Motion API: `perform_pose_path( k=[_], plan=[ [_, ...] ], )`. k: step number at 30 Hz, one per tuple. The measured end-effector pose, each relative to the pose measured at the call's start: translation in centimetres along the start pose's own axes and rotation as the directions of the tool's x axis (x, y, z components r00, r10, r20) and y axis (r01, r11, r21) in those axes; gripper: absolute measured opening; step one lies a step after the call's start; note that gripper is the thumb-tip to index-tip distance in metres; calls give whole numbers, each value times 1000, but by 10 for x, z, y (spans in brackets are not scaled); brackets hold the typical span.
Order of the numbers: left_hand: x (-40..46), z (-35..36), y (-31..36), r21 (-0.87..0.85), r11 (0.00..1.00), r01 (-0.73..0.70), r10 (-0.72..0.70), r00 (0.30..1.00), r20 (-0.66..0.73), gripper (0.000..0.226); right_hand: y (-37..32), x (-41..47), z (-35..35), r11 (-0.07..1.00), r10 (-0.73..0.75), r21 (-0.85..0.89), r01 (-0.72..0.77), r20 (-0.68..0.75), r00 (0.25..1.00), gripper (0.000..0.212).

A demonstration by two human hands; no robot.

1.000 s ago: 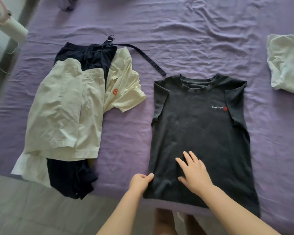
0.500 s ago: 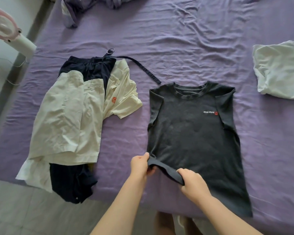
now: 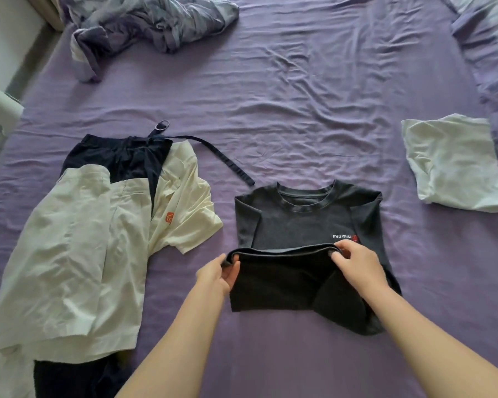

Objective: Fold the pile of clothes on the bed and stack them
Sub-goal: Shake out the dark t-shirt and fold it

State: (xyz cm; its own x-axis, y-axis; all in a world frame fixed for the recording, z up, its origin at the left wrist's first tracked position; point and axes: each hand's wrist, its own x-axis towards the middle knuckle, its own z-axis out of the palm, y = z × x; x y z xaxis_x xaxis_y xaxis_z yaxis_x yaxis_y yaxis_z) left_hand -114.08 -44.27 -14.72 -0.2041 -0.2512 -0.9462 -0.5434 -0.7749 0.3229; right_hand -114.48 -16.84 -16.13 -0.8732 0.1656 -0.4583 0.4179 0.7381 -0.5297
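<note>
A black T-shirt (image 3: 305, 222) lies face-up on the bed, sleeves tucked in, its hem folded up to mid-chest.

Tee (image 3: 299, 222) lies betw. both hands' fingers (image 3: 233, 271), hem doubled over its lower half. Clothes pile (image 3: 98, 239) left of them, strap (image 3: 222, 159) beyond, folded item (image 3: 454, 165) far right.

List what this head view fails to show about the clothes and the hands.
- Black T-shirt: the lower front lies under its folded-up hem.
- Left hand: fingertips tucked under the hem.
- Unfolded pile: near end cut off by the bottom edge.
- Dark garment: mostly covered by the cream ones.
- Folded white garment: type unclear.
</note>
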Motion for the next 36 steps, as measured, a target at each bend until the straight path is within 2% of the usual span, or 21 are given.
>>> perform_pose_path(
  k=[3,10,13,14,16,19,23,25,26,29,31,32,34,36],
  plan=[
    [9,29,23,-38,999,12,-11,999,53,9,-21,32,-2,995,-1,96,4,-35,999,16],
    [35,90,63,-72,997,-25,35,989,143,17,-58,97,-5,981,9,193,16,-132,991,19],
    [47,108,62,-26,991,-128,130,976,172,26,-66,111,0,965,17,263,23,-148,989,29],
    [52,111,57,11,986,-165,161,972,173,32,-65,112,4,970,16,243,16,-130,991,34],
    [60,114,43,109,974,-200,177,966,186,39,-56,109,13,995,-17,96,26,-96,995,40],
    [62,112,15,273,948,-163,91,962,257,30,-34,93,22,992,-95,-88,86,-100,990,44],
    [50,115,-28,567,813,-134,-48,955,294,28,-6,71,19,978,-156,-160,135,-120,980,48],
    [42,121,-50,648,750,-133,-96,947,305,29,5,64,13,965,-201,-190,181,-93,975,56],
    [39,125,-59,665,734,-136,-103,946,307,28,10,62,9,956,-222,-205,210,-38,974,64],
    [30,136,-77,685,718,-128,-118,947,300,19,27,59,1,870,-262,-360,338,243,934,87],
    [26,146,-85,701,704,-110,-145,945,294,11,37,61,-3,809,-299,-424,407,299,906,80],
    [26,152,-88,714,691,-113,-148,945,292,10,40,64,-6,814,-330,-415,407,247,911,69],
    [24,163,-95,725,678,-121,-133,950,283,6,41,72,-15,881,-332,-339,329,52,942,42],
    [18,178,-99,670,728,-146,-94,947,308,5,41,86,-28,967,-220,-152,206,-86,972,23]
  ],
)
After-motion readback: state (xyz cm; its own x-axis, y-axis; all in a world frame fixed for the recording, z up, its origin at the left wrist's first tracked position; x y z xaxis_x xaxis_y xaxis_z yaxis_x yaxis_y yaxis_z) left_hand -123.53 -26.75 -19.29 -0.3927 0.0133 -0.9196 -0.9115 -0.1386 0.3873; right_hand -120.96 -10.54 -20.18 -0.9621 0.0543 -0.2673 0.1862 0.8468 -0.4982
